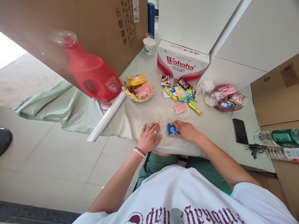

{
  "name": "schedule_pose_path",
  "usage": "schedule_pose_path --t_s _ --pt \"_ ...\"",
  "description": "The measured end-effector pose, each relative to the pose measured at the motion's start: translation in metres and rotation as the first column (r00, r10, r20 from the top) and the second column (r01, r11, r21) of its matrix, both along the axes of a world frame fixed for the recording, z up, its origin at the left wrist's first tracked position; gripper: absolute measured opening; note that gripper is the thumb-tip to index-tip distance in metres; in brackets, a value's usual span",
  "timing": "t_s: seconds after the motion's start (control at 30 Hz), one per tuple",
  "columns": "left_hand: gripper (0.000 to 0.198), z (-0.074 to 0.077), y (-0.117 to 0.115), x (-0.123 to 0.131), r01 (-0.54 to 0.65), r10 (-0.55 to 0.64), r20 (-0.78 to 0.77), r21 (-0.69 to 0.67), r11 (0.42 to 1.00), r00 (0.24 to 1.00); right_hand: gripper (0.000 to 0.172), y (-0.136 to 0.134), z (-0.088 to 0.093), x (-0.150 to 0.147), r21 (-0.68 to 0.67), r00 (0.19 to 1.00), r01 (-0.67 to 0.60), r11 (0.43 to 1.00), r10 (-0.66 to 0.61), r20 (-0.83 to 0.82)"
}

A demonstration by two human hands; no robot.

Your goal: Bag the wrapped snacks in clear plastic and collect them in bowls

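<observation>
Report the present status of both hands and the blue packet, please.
Right hand touching blue packet, grip unclear. Left hand palm down nearby, holding nothing visible. Pink packet just beyond, not blocking.

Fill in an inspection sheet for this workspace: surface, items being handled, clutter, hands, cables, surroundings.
Surface: pale green cloth, wrinkled toward the left; clear plastic film along the near edge.
Items being handled: blue packet, partly under the fingers of the right hand; pink packet lies just beyond it.
Clutter: snack pile, snack plate on the left, snack bowl on the right, plastic roll, red jug, phone, keys, two bottles.
Left hand: open, palm down.
Right hand: touching the blue packet's right end; cannot tell how firmly.
Cables: nothing seen.
Surroundings: Wahaha box and white panels at the far side, brown cardboard at both sides, tiled floor at left.
</observation>
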State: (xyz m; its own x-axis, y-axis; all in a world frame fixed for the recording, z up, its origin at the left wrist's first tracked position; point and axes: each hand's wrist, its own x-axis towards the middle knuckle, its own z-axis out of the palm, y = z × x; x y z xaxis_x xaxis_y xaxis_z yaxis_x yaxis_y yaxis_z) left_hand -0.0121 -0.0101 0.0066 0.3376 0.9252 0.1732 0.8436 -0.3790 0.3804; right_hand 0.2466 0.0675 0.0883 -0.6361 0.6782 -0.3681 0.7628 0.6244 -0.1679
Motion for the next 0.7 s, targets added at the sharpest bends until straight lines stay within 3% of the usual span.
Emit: schedule_pose_path --t_s 0.3,0.43,0.57,0.7 --pt "0.053 0.001 0.0 0.0 -0.002 0.002 0.009 -0.019 1.0 1.0 0.056 0.005 0.0 0.008 -0.019 0.997 0.077 0.997 -0.077 -0.013" --pt "0.054 -0.001 0.002 -0.006 0.01 -0.009 0.04 -0.041 0.999 0.999 0.076 0.0 -0.002 0.022 -0.07 0.988 0.094 0.993 -0.101 -0.114" --pt "0.055 -0.003 0.006 -0.017 0.079 -0.073 0.065 -0.086 0.993 0.995 0.07 -0.032 -0.001 0.06 -0.062 0.912 0.106 0.992 -0.122 -0.391" --pt "0.067 0.001 0.009 -0.031 0.19 -0.181 0.071 -0.148 0.971 0.981 0.063 -0.078 -0.019 0.09 0.003 0.913 0.079 0.997 -0.072 -0.401"
